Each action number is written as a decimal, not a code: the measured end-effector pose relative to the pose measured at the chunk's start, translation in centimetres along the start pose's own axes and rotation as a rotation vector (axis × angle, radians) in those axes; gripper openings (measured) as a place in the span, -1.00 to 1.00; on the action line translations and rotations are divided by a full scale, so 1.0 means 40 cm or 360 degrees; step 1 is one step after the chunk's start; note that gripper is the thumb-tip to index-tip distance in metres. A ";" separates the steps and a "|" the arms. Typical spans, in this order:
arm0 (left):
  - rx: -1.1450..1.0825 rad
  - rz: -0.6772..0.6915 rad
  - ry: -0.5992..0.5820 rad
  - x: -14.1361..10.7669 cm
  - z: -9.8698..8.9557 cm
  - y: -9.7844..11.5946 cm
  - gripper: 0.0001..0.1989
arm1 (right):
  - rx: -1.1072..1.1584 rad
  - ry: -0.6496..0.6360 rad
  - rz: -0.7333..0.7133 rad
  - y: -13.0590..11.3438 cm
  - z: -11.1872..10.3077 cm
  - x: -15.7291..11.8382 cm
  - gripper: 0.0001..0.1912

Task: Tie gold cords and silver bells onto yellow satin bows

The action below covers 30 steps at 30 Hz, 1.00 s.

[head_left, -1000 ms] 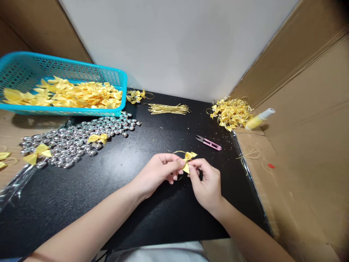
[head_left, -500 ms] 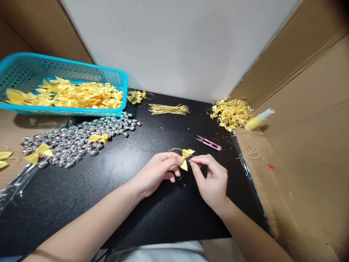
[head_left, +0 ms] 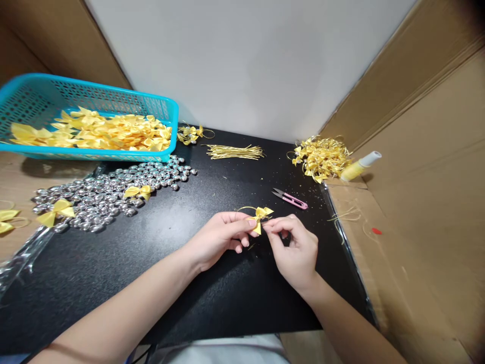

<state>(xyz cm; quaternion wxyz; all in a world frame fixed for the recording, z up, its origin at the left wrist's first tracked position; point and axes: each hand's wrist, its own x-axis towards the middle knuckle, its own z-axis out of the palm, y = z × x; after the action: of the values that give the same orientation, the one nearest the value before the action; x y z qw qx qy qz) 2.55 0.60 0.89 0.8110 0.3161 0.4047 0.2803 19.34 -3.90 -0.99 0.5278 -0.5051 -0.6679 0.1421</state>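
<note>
Between thumb and fingers, my left hand [head_left: 227,235] pinches a yellow ribbon bow [head_left: 261,214] above the black tabletop [head_left: 170,273]. A thin gold cord loop [head_left: 245,208] sticks out from the bow's upper left. My right hand [head_left: 293,242] is closed in a pinch at the bow's right side; what lies between those fingertips is too small to make out, perhaps a cord end. Pink-handled thread snips [head_left: 290,198] lie just beyond my right hand. A bundle of cut gold cords [head_left: 235,151] rests farther back.
At the left, a turquoise basket [head_left: 113,155] holds many yellow bows. Silver beads [head_left: 102,194] are spread before it, with a few bows among them. Back right sits a heap of corded bows [head_left: 322,156] beside a yellow thread spool [head_left: 359,167]. Cardboard walls [head_left: 428,167] stand at the sides.
The bow in my left hand has tilted slightly and shifted a little to the right. My right fingertips stay pinched close beside it.
</note>
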 end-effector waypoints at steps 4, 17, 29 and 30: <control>0.0020 -0.0007 0.0062 0.001 -0.002 -0.001 -0.73 | -0.0108 -0.0029 -0.0109 -0.004 -0.007 0.003 -0.78; 0.0326 0.0183 0.0131 -0.002 0.011 -0.004 -0.78 | -0.0139 0.0030 -0.0084 -0.021 -0.012 0.012 -0.87; 0.1141 0.0812 0.0371 -0.019 0.007 -0.031 -0.88 | -0.0491 -0.0087 -0.0325 -0.020 -0.013 0.027 -0.92; 0.1174 0.0842 0.0366 -0.019 0.006 -0.031 -0.89 | -0.0489 -0.0101 -0.0330 -0.020 -0.013 0.028 -0.91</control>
<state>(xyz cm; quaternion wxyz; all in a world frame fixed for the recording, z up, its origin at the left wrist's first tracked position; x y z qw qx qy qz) 2.61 -0.80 0.45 0.4950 0.6426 0.4699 0.3481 19.44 -3.51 0.41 0.4350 -0.5034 -0.7465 -0.0009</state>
